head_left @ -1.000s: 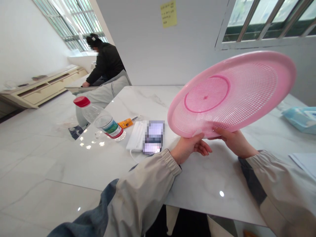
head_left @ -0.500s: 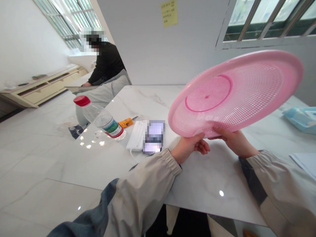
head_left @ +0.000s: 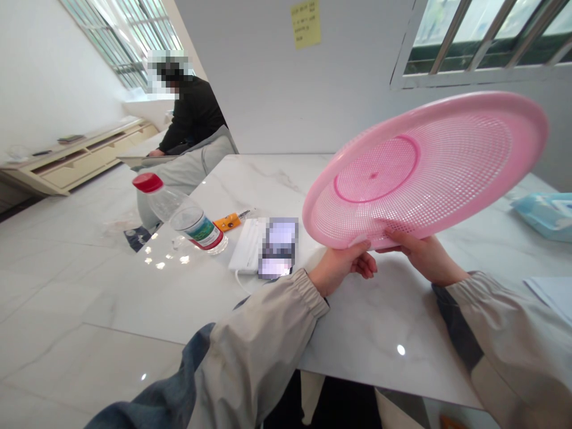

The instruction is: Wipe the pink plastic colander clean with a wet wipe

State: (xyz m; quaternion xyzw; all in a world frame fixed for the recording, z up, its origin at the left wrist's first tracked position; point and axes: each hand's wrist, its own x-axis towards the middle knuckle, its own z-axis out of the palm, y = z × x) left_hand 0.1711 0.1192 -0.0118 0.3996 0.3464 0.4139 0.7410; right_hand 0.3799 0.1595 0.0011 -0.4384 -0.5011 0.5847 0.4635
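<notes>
A round pink mesh basket (head_left: 447, 173) is held up above the white marble table, tilted so its inside faces me. Its lower rim is pinched by my left hand (head_left: 342, 266), thumb on the inner side and the other fingers curled below. Close beside it on the right, my right hand (head_left: 431, 256) grips the same rim with the thumb over the mesh; its other fingers are mostly hidden behind the basket. A phone (head_left: 277, 247) lies on the table left of the basket, next to a white box-like item (head_left: 248, 245) with a cable.
A red-capped bottle (head_left: 196, 223) stands at the left beside an orange item (head_left: 229, 222). A blue packet (head_left: 545, 215) and white paper (head_left: 552, 295) lie on the right of the table (head_left: 370, 333). A person in black (head_left: 196, 110) sits at the back left.
The pink basket has shifted very slightly left. Both hands keep their hold on its rim.
</notes>
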